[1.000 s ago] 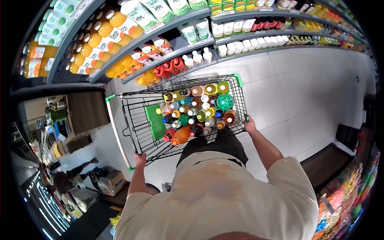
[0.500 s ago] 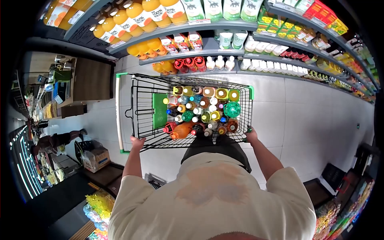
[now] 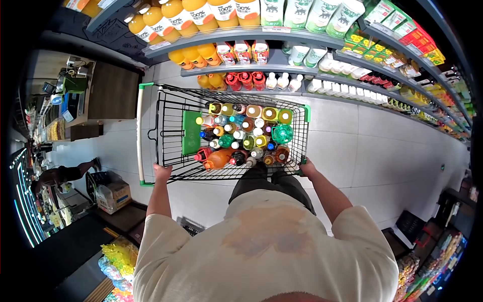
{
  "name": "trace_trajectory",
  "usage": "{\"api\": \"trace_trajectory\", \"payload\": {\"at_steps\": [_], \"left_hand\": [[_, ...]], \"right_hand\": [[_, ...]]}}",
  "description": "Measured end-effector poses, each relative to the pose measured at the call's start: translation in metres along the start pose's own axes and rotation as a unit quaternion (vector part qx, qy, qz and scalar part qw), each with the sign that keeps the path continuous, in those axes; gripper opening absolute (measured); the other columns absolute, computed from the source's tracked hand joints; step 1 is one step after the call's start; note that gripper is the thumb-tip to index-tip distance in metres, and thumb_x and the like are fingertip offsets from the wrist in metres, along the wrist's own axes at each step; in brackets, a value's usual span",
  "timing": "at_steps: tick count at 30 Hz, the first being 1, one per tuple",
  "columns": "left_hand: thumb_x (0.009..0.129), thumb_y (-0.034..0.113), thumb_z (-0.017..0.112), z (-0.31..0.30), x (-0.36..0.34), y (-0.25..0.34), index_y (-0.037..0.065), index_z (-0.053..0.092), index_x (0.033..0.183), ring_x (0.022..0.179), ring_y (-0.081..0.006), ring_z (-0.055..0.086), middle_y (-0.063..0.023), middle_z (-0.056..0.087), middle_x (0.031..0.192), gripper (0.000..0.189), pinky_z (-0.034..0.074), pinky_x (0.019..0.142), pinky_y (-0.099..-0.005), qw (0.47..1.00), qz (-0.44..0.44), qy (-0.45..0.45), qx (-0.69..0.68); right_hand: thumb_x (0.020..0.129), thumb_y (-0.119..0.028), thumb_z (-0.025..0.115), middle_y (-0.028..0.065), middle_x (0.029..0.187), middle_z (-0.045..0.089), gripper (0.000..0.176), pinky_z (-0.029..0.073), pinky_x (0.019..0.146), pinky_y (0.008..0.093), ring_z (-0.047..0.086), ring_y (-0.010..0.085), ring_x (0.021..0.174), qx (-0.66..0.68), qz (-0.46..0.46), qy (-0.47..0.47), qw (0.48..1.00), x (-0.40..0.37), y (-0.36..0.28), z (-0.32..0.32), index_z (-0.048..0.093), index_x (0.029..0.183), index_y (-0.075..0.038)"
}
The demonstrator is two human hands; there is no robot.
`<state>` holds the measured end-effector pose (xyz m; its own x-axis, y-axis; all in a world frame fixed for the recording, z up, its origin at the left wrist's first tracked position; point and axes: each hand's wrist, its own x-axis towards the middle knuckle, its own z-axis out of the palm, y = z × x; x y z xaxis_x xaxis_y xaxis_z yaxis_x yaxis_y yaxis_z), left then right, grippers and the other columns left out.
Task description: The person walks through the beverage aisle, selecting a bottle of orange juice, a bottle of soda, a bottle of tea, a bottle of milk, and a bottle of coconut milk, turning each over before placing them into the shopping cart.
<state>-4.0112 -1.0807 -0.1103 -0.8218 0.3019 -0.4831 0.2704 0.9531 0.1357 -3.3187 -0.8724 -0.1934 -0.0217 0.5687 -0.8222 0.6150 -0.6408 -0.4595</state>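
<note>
A black wire shopping cart (image 3: 173,121) with green corners stands sideways in front of my body. Its handle bar is at the left end. My left hand (image 3: 162,172) is closed around the near top rim close to the handle. At the other end, my right hand (image 3: 308,168) is wrapped around the near corner. Many capped drink bottles stand packed in the basket, among them a green bottle (image 3: 283,133) at the right and an orange bottle (image 3: 218,159) at the near side. A green panel (image 3: 191,132) sits inside, beside the bottles.
Shelves (image 3: 221,36) of juice bottles and cartons run along the far side, close to the cart. A wooden counter (image 3: 113,95) is at left, with a person (image 3: 60,176) beyond. A cardboard box (image 3: 118,194) and bagged goods (image 3: 121,259) lie at lower left; a black crate (image 3: 410,224) is at right.
The cart has shifted left and slightly up in view, closer to the shelves, with both hands still on it. The shelf goods appear farther right.
</note>
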Motion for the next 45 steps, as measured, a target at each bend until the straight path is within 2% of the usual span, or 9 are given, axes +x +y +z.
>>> {"api": "trace_trajectory", "payload": {"at_steps": [11, 18, 24, 27, 28, 33, 38, 40, 45], "left_hand": [[0.073, 0.040, 0.078, -0.034, 0.051, -0.022, 0.000, 0.035, 0.141, 0.125, -0.0396, 0.053, -0.0221, 0.057, 0.133, 0.090, 0.040, 0.105, -0.0492, 0.995, 0.006, 0.058, -0.077], [0.075, 0.044, 0.075, -0.060, 0.046, -0.006, 0.004, 0.036, 0.144, 0.127, -0.0363, 0.052, -0.0168, 0.057, 0.135, 0.089, 0.035, 0.107, -0.0531, 0.998, -0.027, 0.035, -0.046], [0.077, 0.042, 0.074, -0.072, 0.044, -0.003, 0.004, 0.031, 0.147, 0.134, -0.0339, 0.044, -0.0155, 0.050, 0.143, 0.090, 0.027, 0.111, -0.0576, 0.999, -0.021, 0.024, -0.035], [0.078, 0.042, 0.074, -0.072, 0.041, -0.001, 0.004, 0.030, 0.147, 0.134, -0.0335, 0.044, -0.0151, 0.049, 0.144, 0.091, 0.027, 0.111, -0.0571, 0.999, -0.020, 0.028, -0.029], [0.078, 0.042, 0.073, -0.072, 0.039, -0.001, 0.004, 0.030, 0.147, 0.135, -0.0332, 0.043, -0.0151, 0.048, 0.144, 0.091, 0.027, 0.111, -0.0567, 0.999, -0.024, 0.035, -0.022], [0.078, 0.039, 0.076, -0.072, 0.031, 0.008, 0.006, 0.024, 0.150, 0.140, -0.0326, 0.035, -0.0154, 0.040, 0.151, 0.095, 0.024, 0.113, -0.0554, 0.998, -0.026, 0.059, -0.013], [0.074, 0.032, 0.080, -0.024, -0.005, 0.023, -0.004, 0.026, 0.146, 0.141, -0.0399, 0.029, -0.0269, 0.037, 0.147, 0.097, 0.023, 0.115, -0.0580, 0.956, 0.065, 0.287, -0.013], [0.074, 0.031, 0.081, 0.028, -0.001, 0.006, -0.004, 0.034, 0.142, 0.136, -0.0419, 0.036, -0.0275, 0.043, 0.140, 0.090, 0.025, 0.114, -0.0564, 0.951, 0.163, 0.240, -0.110], [0.081, 0.044, 0.072, 0.077, -0.101, 0.041, 0.003, 0.049, 0.135, 0.125, -0.0354, 0.047, -0.0196, 0.053, 0.129, 0.072, 0.025, 0.113, -0.0597, 0.951, 0.292, 0.060, 0.087]], "right_hand": [[0.083, -0.010, 0.056, 0.0222, 0.101, 0.069, 0.037, 0.054, 0.082, 0.0429, 0.068, 0.0358, 0.096, -0.230, -0.079, 0.036, 0.969, -0.014, -0.088, 0.037, 0.059, 0.117, 0.001], [0.083, -0.011, 0.063, 0.0190, 0.105, 0.067, 0.037, 0.059, 0.057, 0.0397, 0.070, 0.0304, 0.085, -0.245, -0.022, -0.022, 0.969, 0.005, -0.098, 0.049, 0.057, 0.118, -0.001], [0.086, -0.014, 0.064, 0.0207, 0.103, 0.066, 0.035, 0.059, 0.058, 0.0430, 0.070, 0.0342, 0.086, -0.347, -0.170, 0.045, 0.921, 0.020, -0.072, 0.056, 0.054, 0.116, 0.001], [0.087, -0.015, 0.064, 0.0211, 0.104, 0.065, 0.036, 0.060, 0.055, 0.0434, 0.070, 0.0349, 0.085, -0.294, -0.076, -0.006, 0.953, 0.030, -0.072, 0.056, 0.052, 0.118, 0.000], [0.086, -0.018, 0.061, 0.0266, 0.106, 0.066, 0.036, 0.055, 0.080, 0.0477, 0.066, 0.0420, 0.099, -0.280, -0.054, -0.009, 0.959, 0.014, -0.090, 0.059, 0.054, 0.114, 0.003], [0.086, -0.018, 0.060, 0.0258, 0.101, 0.066, 0.037, 0.057, 0.059, 0.0443, 0.069, 0.0379, 0.082, -0.265, -0.023, -0.022, 0.964, -0.013, -0.120, 0.061, 0.053, 0.115, 0.004], [0.087, -0.019, 0.060, 0.0252, 0.100, 0.066, 0.039, 0.057, 0.054, 0.0423, 0.070, 0.0355, 0.074, -0.253, -0.022, -0.016, 0.967, -0.011, -0.110, 0.063, 0.053, 0.119, 0.003], [0.088, -0.019, 0.060, 0.0244, 0.099, 0.066, 0.039, 0.056, 0.053, 0.0419, 0.070, 0.0341, 0.070, -0.233, -0.032, -0.020, 0.972, -0.005, -0.100, 0.061, 0.052, 0.119, 0.003], [0.089, -0.016, 0.062, 0.0188, 0.106, 0.064, 0.040, 0.059, 0.050, 0.0418, 0.070, 0.0325, 0.077, -0.242, 0.005, -0.035, 0.970, -0.015, -0.109, 0.062, 0.050, 0.126, -0.005]]}}
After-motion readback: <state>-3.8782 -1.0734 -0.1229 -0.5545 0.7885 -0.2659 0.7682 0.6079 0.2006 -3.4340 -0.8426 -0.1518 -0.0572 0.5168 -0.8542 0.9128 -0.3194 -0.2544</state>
